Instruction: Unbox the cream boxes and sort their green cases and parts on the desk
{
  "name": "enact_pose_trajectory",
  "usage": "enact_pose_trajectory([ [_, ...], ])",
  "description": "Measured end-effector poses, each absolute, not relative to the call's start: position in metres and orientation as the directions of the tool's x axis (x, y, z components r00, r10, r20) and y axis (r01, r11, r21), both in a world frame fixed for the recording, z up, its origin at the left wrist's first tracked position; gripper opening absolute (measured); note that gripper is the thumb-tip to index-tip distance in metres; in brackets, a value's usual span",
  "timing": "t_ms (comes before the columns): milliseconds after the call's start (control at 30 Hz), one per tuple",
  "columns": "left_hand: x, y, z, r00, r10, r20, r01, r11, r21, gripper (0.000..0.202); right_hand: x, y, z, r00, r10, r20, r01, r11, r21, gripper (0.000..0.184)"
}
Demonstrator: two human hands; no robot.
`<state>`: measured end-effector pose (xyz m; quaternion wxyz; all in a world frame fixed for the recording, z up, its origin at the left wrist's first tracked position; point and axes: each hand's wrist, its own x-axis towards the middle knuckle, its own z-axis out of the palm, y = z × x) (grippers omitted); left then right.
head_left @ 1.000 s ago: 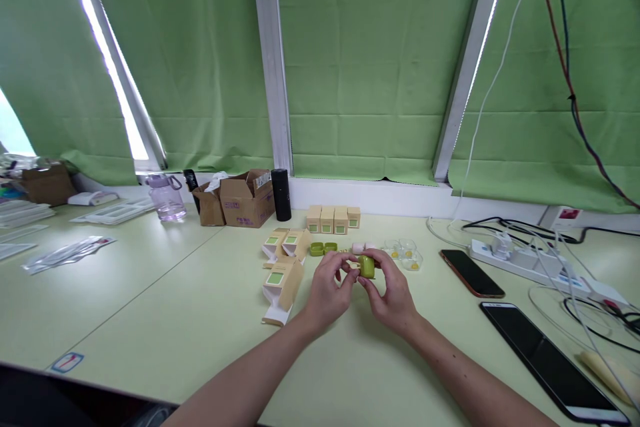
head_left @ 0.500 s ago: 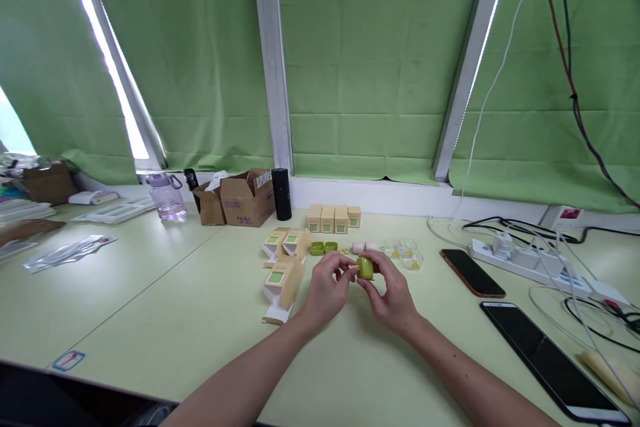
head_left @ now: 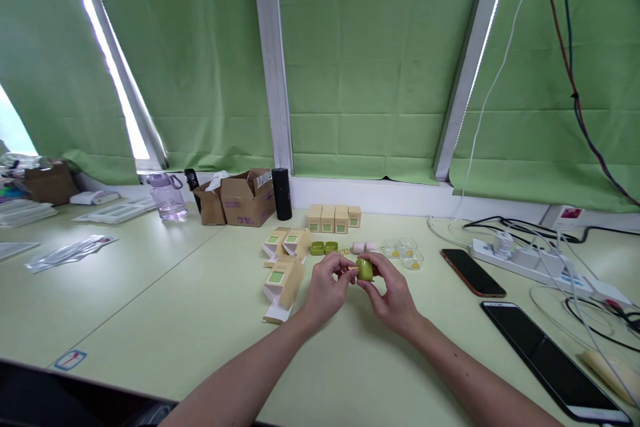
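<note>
- Pinches a small green case between left hand and right hand, fingertips closed on it from both sides, just above the desk, centre front
- Shows four shut boxes in a row behind, seemingly finished
- Shows three open boxes lying flaps out, just left of the hands, apparently unfilled
- Shows two spare cases, pink pieces and clear cups loose between row and hands
- Looks roughly halfway, judging by shut boxes against open ones
- Offers bare desk toward the near edge and far to the left
- Crowds the right side with two phones, a power strip and cables, near the right forearm
- Sets cartons, flask and bottle well back by the window
</note>
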<state>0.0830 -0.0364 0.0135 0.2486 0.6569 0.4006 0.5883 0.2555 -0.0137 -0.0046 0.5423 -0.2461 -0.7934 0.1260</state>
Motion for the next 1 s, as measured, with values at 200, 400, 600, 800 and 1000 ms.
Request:
enact_pose_trajectory([
  [200,0.083,-0.036,0.014,-0.018,0.833,0.553,0.211,-0.537,0.817,0.009,0.257,-0.013,-0.006,-0.306,0.530,0.791,0.245,0.847,-0.472,0.040],
  [400,0.083,-0.036,0.015,-0.020,0.843,0.537,0.191,-0.524,0.830,0.010,0.256,-0.013,-0.004,-0.304,0.566,0.766,0.222,0.824,-0.521,0.039],
  [600,0.084,-0.036,0.016,-0.054,0.824,0.563,0.246,-0.536,0.808,0.009,0.251,-0.016,0.002,-0.264,0.695,0.669,0.034,0.700,-0.714,0.037],
  [800,0.084,-0.037,0.017,-0.034,0.810,0.586,0.308,-0.549,0.777,0.026,0.251,-0.010,0.004,-0.213,0.734,0.645,-0.044,0.652,-0.757,0.033],
  [1000,0.081,-0.035,0.020,-0.049,0.793,0.607,0.402,-0.541,0.739,0.033,0.255,-0.005,0.002,-0.144,0.728,0.671,0.060,0.683,-0.728,0.048],
])
